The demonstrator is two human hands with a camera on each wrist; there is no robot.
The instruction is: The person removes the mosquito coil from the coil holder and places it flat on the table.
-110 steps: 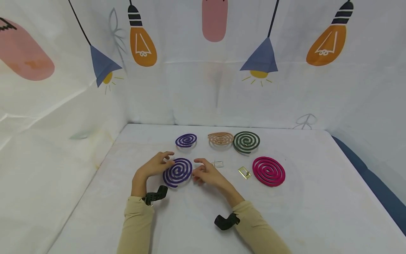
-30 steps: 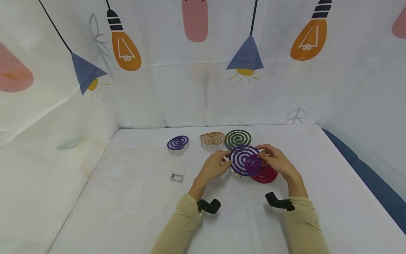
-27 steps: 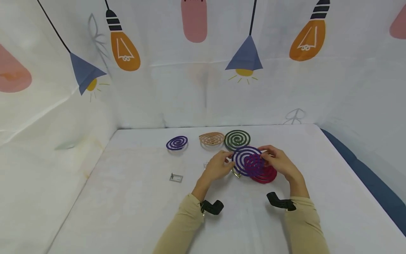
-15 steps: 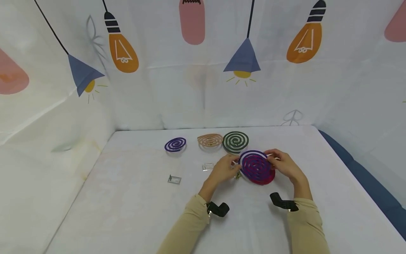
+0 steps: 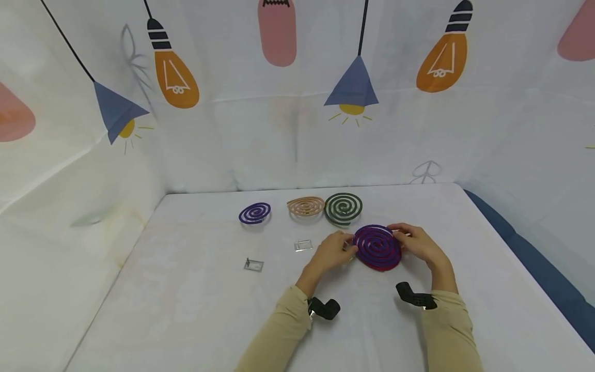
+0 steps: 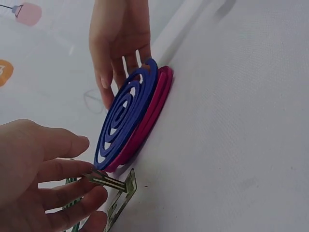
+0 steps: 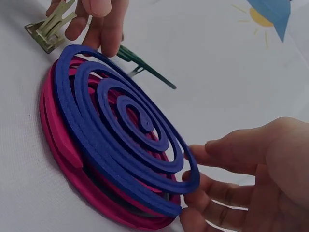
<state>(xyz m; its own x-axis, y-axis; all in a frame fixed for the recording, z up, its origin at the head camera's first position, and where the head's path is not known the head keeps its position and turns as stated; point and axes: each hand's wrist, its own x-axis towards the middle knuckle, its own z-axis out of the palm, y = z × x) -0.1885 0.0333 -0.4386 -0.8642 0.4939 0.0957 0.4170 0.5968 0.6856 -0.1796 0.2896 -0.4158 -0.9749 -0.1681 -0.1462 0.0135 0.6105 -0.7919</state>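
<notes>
A blue-purple spiral coil [image 5: 374, 241] lies over a magenta coil [image 5: 382, 269], nearly lined up with it. In the right wrist view the blue coil [image 7: 108, 154] covers most of the magenta coil [image 7: 63, 140]. My left hand [image 5: 331, 252] is at their left edge, fingers relaxed, beside a gold metal stand [image 6: 120, 203]; whether its fingertips touch the coil is unclear. At the right edge, my right hand [image 5: 420, 245] has its fingertips against the coils' rim, seen in the right wrist view as the hand [image 7: 260, 169] with loosely bent fingers.
Along the back of the white table [image 5: 186, 289] lie a smaller purple coil [image 5: 254, 213], an orange coil [image 5: 305, 206] and a green coil [image 5: 343, 208]. Two small metal stands, one [image 5: 303, 245] nearer the middle and another [image 5: 253, 265] further left, rest in front.
Both hands have brought the purple coil from the left over to the magenta one and lowered it there. It now overlaps the magenta coil almost fully, and the head view has shifted slightly.
</notes>
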